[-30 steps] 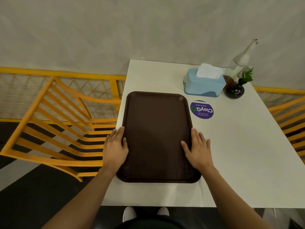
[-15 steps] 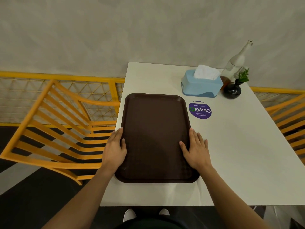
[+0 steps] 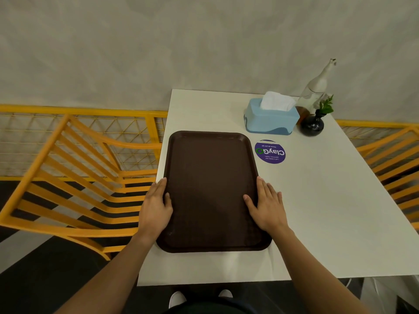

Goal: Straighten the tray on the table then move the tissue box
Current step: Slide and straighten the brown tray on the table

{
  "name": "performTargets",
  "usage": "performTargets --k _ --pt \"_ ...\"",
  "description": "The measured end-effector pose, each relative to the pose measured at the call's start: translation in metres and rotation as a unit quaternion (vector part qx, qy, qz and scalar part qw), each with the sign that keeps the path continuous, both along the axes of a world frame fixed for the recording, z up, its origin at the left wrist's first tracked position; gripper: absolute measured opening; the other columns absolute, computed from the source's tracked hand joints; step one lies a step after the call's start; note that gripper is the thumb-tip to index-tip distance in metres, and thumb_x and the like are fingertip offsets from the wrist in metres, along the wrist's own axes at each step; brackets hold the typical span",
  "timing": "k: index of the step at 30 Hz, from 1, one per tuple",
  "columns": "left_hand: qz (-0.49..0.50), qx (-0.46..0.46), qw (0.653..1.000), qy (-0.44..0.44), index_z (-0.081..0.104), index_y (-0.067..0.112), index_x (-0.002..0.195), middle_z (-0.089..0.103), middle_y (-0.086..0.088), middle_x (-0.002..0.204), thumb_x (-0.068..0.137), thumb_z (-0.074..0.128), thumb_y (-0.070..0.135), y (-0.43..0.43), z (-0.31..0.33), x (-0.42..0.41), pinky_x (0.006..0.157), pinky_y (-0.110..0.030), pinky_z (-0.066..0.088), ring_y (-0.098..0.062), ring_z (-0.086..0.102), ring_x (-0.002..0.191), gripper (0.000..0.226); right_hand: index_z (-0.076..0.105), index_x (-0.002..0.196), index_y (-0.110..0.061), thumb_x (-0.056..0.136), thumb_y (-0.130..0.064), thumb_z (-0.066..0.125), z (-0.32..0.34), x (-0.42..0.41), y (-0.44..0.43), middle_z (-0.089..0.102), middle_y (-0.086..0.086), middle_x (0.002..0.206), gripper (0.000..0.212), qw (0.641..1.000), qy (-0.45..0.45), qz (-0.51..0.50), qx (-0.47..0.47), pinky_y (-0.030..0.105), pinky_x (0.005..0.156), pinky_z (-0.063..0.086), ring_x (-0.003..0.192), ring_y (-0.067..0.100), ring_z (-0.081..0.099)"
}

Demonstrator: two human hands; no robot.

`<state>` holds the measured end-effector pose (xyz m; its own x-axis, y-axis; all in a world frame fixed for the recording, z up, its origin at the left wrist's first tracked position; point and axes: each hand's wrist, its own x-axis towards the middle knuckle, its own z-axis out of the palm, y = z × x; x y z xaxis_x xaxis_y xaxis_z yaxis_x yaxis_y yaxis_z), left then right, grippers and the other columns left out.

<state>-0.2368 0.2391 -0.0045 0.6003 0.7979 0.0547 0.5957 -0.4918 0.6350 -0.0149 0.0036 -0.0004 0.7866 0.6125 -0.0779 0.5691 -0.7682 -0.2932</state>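
Two things, bottle (image 3: pixel 317 87) and vase (image 3: pixel 312 124), crowd the tissue box (image 3: pixel 271 118).

Matt textured plastic tray (image 3: pixel 212 186), smooth white table (image 3: pixel 328 211), glossy vase (image 3: pixel 312 126).

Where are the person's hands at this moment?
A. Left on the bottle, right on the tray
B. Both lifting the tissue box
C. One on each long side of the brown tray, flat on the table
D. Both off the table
C: the left hand and right hand lie flat along opposite long edges of the brown tray, while the blue tissue box sits untouched beyond it.
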Motion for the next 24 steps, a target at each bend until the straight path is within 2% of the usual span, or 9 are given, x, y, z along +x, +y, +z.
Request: performTargets --k 10,15,18,22,24 --pt "-0.002 -0.009 1.0 -0.001 0.04 0.014 0.153 0.046 -0.006 0.154 0.102 0.051 0.019 0.001 0.0 0.0 0.116 -0.043 0.034 -0.025 0.033 0.148 0.053 0.006 0.162 -0.024 0.098 -0.069 0.023 -0.007 0.001 -0.001 0.021 0.003 0.167 0.08 1.0 -0.007 -0.007 0.006 0.055 0.123 0.012 0.154 0.028 0.017" --pt "-0.007 -0.016 1.0 -0.009 0.041 0.015 0.152 0.049 -0.007 0.151 0.1 0.053 0.019 0.004 -0.001 0.0 0.114 -0.046 0.039 -0.027 0.039 0.144 0.054 0.005 0.162 -0.026 0.098 -0.07 0.025 -0.008 0.002 0.0 0.02 0.002 0.168 0.08 1.0 -0.002 -0.016 0.005 0.054 0.122 0.012 0.154 0.027 0.018" --pt "-0.013 -0.032 0.999 -0.014 0.037 0.019 0.153 0.049 -0.005 0.148 0.099 0.056 0.027 0.007 -0.003 0.0 0.112 -0.046 0.042 -0.026 0.044 0.138 0.058 0.005 0.162 -0.028 0.097 -0.071 0.027 -0.006 0.004 -0.001 0.018 0.003 0.168 0.081 1.0 0.012 -0.019 0.01 0.052 0.123 0.012 0.154 0.027 0.016" --pt "-0.02 -0.084 0.996 -0.024 0.027 0.028 0.155 0.042 -0.003 0.153 0.097 0.058 0.04 0.014 -0.001 -0.003 0.114 -0.049 0.037 -0.027 0.038 0.142 0.068 0.02 0.16 -0.028 0.097 -0.07 0.033 0.004 0.01 -0.006 0.023 0.003 0.166 0.076 0.994 0.054 -0.052 0.082 0.047 0.12 0.024 0.152 0.026 0.021" --pt "-0.021 -0.072 0.997 -0.026 0.027 0.029 0.155 0.04 -0.003 0.153 0.096 0.058 0.042 0.016 0.004 -0.004 0.111 -0.048 0.036 -0.027 0.037 0.142 0.068 0.028 0.158 -0.027 0.097 -0.069 0.036 0.009 0.014 -0.01 0.026 0.0 0.165 0.074 0.987 0.074 -0.081 0.12 0.047 0.118 0.029 0.151 0.024 0.024"
